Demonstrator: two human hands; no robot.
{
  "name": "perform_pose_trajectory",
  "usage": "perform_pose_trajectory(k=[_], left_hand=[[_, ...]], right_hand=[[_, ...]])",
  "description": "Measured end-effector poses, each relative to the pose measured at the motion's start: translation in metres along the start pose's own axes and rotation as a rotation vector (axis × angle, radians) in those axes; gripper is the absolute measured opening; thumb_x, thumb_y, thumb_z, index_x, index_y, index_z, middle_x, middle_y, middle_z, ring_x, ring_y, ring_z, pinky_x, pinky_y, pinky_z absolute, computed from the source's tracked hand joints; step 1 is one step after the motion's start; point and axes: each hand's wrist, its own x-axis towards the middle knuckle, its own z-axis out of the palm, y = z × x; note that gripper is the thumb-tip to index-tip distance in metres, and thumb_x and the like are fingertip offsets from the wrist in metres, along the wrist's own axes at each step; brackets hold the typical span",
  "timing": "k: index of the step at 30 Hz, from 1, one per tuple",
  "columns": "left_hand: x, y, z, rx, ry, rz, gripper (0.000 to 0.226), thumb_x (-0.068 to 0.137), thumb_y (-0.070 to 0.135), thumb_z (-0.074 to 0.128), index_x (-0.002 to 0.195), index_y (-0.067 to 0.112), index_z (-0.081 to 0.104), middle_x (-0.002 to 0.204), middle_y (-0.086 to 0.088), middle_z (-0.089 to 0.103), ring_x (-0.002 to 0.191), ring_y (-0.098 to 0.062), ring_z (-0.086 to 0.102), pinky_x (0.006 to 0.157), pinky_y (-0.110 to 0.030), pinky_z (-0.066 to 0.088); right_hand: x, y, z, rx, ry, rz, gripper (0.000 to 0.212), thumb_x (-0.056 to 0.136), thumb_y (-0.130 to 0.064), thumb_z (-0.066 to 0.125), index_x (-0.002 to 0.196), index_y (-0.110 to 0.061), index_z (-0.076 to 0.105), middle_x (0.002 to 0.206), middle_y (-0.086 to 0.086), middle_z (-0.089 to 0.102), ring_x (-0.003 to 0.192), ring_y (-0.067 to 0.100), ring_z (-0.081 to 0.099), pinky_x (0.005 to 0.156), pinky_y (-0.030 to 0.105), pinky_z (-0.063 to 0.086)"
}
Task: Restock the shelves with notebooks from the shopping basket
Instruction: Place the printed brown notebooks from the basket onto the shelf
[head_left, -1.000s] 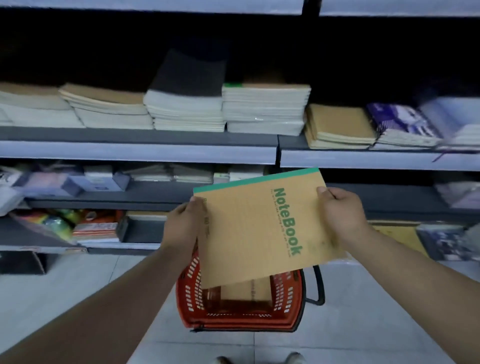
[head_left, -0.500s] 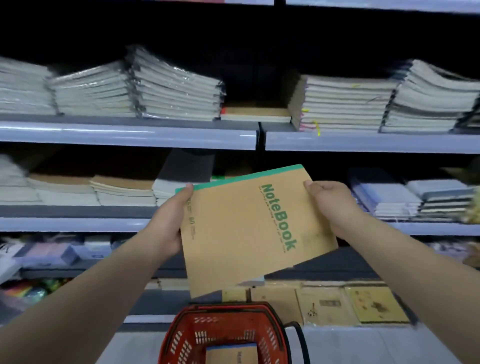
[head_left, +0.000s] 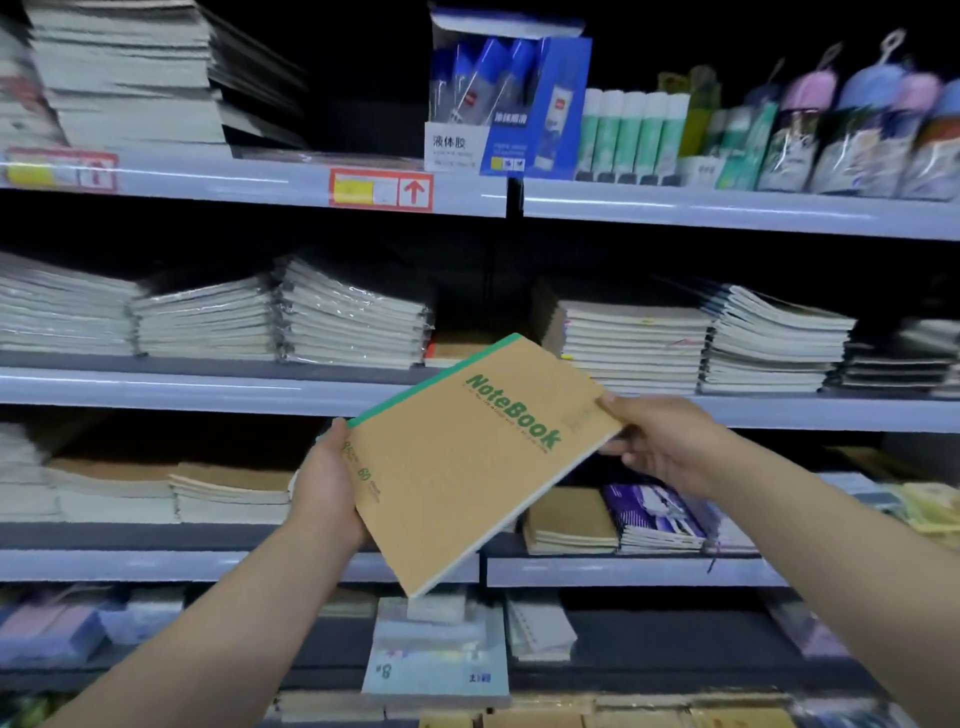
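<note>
- Blue display box of liquid glue (head_left: 511, 98), top centre, white label with Chinese characters.
- Green-white glue sticks (head_left: 631, 135), upright in a row just right of the box.
- Pink- and blue-topped packs (head_left: 857, 119), far right, blurred.
- Red-bordered price tag (head_left: 381, 190) with up arrow, below the box.
- Pale blue pack (head_left: 436, 670) marked "#8", bottom centre.

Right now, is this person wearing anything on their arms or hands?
Nothing that shows. The left hand and the right hand are bare, with no gloves and no rings that I can see. No watch or band sits at either wrist. The left forearm and the right forearm run uncovered to the picture's edges, so no sleeve is in view.
</note>
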Motion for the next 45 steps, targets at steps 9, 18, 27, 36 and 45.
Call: perform_pose_trajectory(k=[9, 18, 27, 36, 45], left_hand=[[0.008, -0.021, 0.034, -0.239, 0.260, 0.102, 0.022, 0.100, 0.035, 0.047, 0.102, 0.016, 0.058, 0.091, -0.003, 0.065, 0.073, -0.020, 0.063, 0.055, -0.032, 0.050], [0.013, -0.022, 0.042, -0.217, 0.415, 0.155, 0.023, 0.095, 0.039, 0.054, 0.080, 0.022, 0.051, 0.082, 0.001, 0.061, 0.067, -0.019, 0.059, 0.053, -0.029, 0.045], [0.019, -0.012, 0.056, -0.126, 0.216, 0.345, 0.032, 0.096, 0.005, 0.047, 0.119, 0.026, 0.052, 0.098, -0.005, 0.064, 0.082, -0.022, 0.065, 0.063, -0.034, 0.055], [0.030, -0.008, 0.056, 0.185, 0.013, 0.371, 0.037, 0.090, 0.032, 0.068, 0.124, 0.019, 0.060, 0.109, -0.002, 0.070, 0.094, -0.014, 0.068, 0.069, -0.028, 0.052], [0.041, 0.009, 0.039, 0.695, -0.191, 0.395, 0.045, 0.077, 0.025, 0.081, 0.112, 0.040, 0.057, 0.107, 0.016, 0.068, 0.091, -0.002, 0.067, 0.074, -0.018, 0.052]], right_hand=[[0.007, -0.001, 0.046, -0.046, -0.203, 0.008, 0.008, 0.094, -0.020, 0.061, 0.100, -0.014, 0.062, 0.096, 0.002, 0.074, 0.083, 0.013, 0.071, 0.065, 0.023, 0.052], [0.020, 0.003, 0.063, 0.071, -0.143, -0.042, 0.010, 0.092, -0.004, 0.059, 0.100, -0.008, 0.064, 0.101, 0.008, 0.072, 0.083, 0.018, 0.069, 0.067, 0.026, 0.053], [0.042, 0.005, 0.088, 0.073, 0.141, -0.098, 0.029, 0.085, 0.006, 0.061, 0.114, 0.002, 0.060, 0.112, 0.019, 0.067, 0.101, 0.034, 0.065, 0.091, 0.046, 0.054], [0.036, 0.002, 0.071, -0.094, 0.103, -0.281, 0.067, 0.089, -0.044, 0.063, 0.144, -0.014, 0.040, 0.140, -0.001, 0.047, 0.122, 0.013, 0.045, 0.099, 0.027, 0.035], [0.043, 0.013, 0.060, -0.605, -0.058, -0.376, 0.109, 0.066, -0.032, 0.088, 0.151, -0.020, 0.022, 0.122, -0.016, 0.036, 0.103, -0.004, 0.036, 0.073, -0.007, 0.029]])
